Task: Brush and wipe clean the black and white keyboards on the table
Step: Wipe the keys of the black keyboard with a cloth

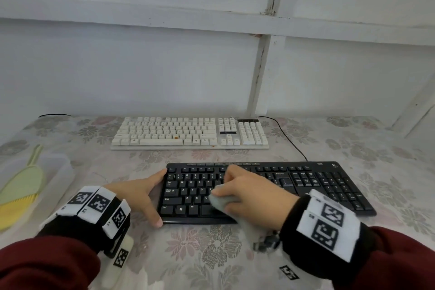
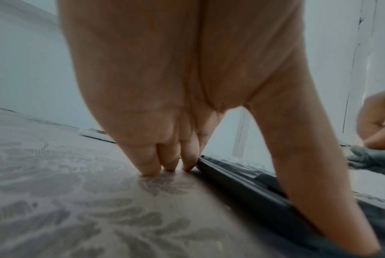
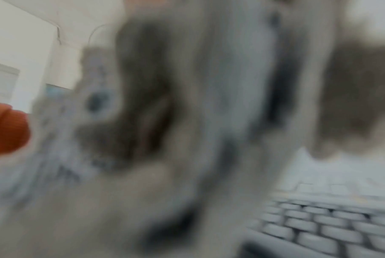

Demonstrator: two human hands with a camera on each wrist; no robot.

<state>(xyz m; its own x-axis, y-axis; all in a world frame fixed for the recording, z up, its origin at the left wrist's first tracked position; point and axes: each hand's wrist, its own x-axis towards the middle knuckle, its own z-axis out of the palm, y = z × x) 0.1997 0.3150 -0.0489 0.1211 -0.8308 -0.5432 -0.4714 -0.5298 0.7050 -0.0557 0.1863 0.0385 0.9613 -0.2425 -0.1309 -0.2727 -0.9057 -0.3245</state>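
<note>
The black keyboard (image 1: 306,183) lies near me on the flowered tablecloth, and the white keyboard (image 1: 188,132) lies behind it. My left hand (image 1: 146,193) braces the black keyboard's left end, fingers straight along the side edge (image 2: 242,183) and thumb at the front corner. My right hand (image 1: 247,193) grips a bunched grey cloth (image 1: 223,202) and presses it on the keys left of centre. In the left wrist view the cloth (image 2: 368,157) shows at the right edge. The right wrist view is blurred; the cloth (image 3: 187,122) fills it, with keys (image 3: 330,227) at the lower right.
A green and yellow brush (image 1: 21,186) lies in a clear tray (image 1: 58,169) at the left edge. A black cable (image 1: 289,139) runs from the white keyboard past the black one. A small dark object (image 1: 266,242) lies under my right wrist.
</note>
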